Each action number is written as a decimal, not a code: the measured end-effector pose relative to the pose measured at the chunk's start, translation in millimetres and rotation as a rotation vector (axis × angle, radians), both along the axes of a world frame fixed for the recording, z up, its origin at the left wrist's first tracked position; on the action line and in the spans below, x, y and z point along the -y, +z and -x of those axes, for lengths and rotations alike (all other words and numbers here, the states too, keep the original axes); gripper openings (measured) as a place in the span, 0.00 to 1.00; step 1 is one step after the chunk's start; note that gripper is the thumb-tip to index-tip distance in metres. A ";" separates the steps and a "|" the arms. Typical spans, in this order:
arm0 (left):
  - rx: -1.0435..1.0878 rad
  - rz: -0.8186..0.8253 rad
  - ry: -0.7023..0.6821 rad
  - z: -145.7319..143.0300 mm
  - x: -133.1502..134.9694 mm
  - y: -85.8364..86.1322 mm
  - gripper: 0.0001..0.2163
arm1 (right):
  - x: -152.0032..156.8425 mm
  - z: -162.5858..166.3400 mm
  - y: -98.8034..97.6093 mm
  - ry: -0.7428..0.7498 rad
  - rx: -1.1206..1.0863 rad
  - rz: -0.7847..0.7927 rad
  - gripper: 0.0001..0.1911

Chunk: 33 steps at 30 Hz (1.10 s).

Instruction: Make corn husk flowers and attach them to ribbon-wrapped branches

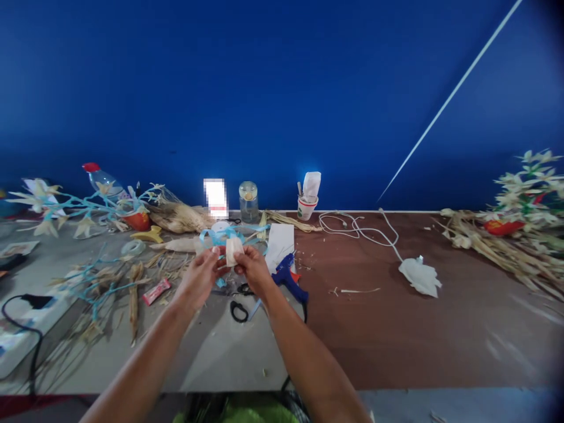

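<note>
My left hand [199, 277] and my right hand [253, 268] meet above the middle of the table, fingers pinched together on a small pale strip of dried husk [232, 249] held upright between them. A light blue ribbon [220, 236] loops just behind the husk piece. Under my hands lie black-handled scissors [239, 305] and a blue glue gun [289, 280] beside my right wrist. A white sheet of paper [281, 244] lies just past the right hand.
Dried husks and blue-stemmed husk flowers [88, 207] litter the left side, with a plastic bottle [103, 181] and a power strip [26, 320]. At the back stand a glass jar [249, 201] and a paper cup [307, 205]. A white cable [361, 231] crosses the brown table; more husk flowers [524, 200] lie right.
</note>
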<state>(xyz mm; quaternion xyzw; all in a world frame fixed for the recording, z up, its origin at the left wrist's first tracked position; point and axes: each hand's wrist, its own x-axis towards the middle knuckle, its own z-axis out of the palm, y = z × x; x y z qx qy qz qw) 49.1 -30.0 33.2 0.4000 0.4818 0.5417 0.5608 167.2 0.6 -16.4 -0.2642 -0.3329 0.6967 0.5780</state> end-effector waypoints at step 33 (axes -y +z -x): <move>-0.472 -0.177 0.040 -9.6 -15.6 -30.5 0.16 | -5.5 -13.3 6.7 -0.222 0.394 -0.191 0.08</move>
